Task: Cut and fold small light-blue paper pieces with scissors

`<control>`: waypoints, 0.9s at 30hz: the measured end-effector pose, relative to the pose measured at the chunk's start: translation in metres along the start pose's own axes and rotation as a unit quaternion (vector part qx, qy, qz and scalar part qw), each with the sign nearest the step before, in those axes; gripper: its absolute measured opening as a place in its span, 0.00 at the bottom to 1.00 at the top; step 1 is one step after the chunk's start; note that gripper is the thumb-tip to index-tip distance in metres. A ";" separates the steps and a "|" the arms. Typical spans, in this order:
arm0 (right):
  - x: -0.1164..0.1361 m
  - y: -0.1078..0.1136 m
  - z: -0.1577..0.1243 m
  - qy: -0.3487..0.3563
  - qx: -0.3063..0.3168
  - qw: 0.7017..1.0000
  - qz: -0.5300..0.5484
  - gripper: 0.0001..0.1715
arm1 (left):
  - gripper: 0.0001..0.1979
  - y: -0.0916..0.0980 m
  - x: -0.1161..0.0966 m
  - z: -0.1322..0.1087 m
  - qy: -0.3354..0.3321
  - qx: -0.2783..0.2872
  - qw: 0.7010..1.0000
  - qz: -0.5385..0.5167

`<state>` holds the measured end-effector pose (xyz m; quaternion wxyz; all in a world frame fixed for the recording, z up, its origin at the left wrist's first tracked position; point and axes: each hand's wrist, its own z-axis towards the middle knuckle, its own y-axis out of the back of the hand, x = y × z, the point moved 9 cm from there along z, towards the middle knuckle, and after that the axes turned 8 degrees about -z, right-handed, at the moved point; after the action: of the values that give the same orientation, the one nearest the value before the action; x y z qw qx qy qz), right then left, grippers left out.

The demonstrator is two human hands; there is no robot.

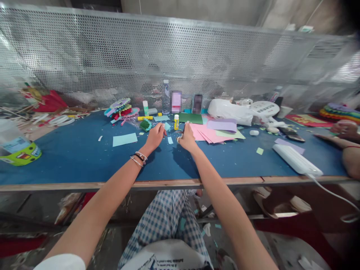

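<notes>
Yellow glue stick (176,123) stands upright, in the head view, on the blue table (163,168), between the left hand (155,136) and the right hand (186,140), near the fingertips of both and beside the dark green sheet (191,118). The left hand has its fingers curled inward near a small pale-blue slip (170,140), and whether it pinches anything cannot be told. The right hand is likewise bent at the fingers, just beside the fanned pink sheets (210,135), its grip too unclear to tell, while a larger pale-blue rectangle (125,140) lies flat to the left.
</notes>
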<state>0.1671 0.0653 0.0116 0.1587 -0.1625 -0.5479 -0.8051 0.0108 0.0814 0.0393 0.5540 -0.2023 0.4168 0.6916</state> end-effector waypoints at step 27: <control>0.020 0.007 -0.004 0.095 -0.026 0.995 -0.035 0.14 | 0.20 0.015 -0.057 -0.013 -0.087 -0.083 0.992 0.021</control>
<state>0.1515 0.0574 0.0249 0.1774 -0.0701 -0.5148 -0.8358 0.0114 0.0360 0.0797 0.5545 -0.1776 0.3119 0.7508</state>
